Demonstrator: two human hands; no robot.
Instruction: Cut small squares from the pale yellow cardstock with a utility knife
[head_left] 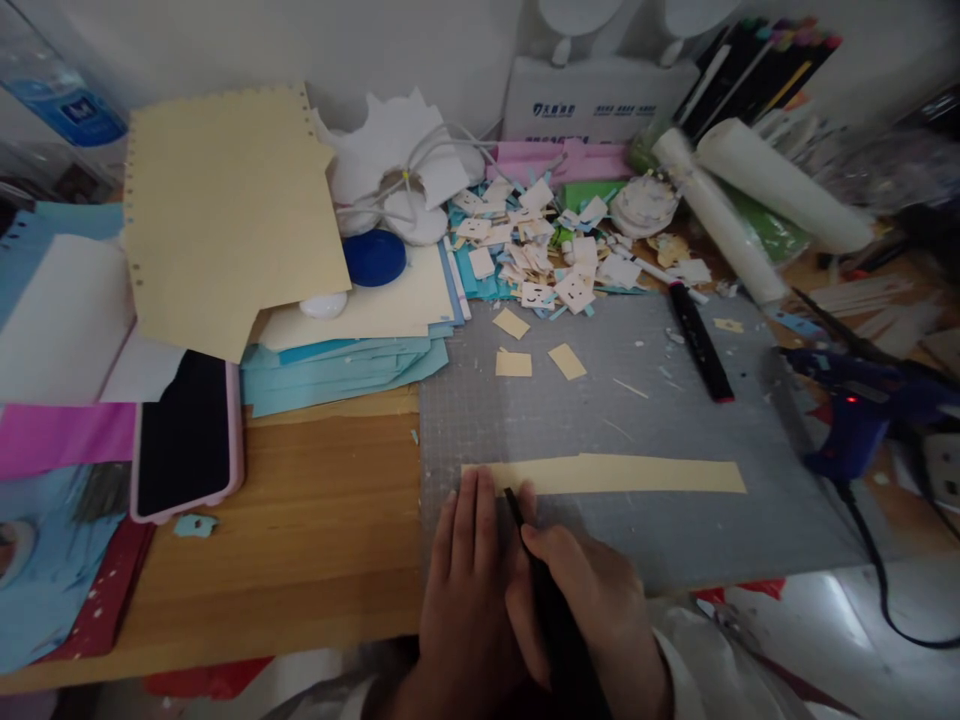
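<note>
A long cream paper strip lies across the grey cutting mat. My left hand rests flat on the strip's left end, its fingers stretched out side by side. In my right hand is a black pen-like tool, its tip on the strip just right of my left fingers; whether it is a knife or a pen I cannot make out. Above the strip lie several small cream rectangles. A black marker rests farther right on the mat.
Cut paper pieces are heaped behind the mat. A blue glue gun with a red light and cable lies at right. Stacked coloured paper and a phone are at left. White rolls lie at back right.
</note>
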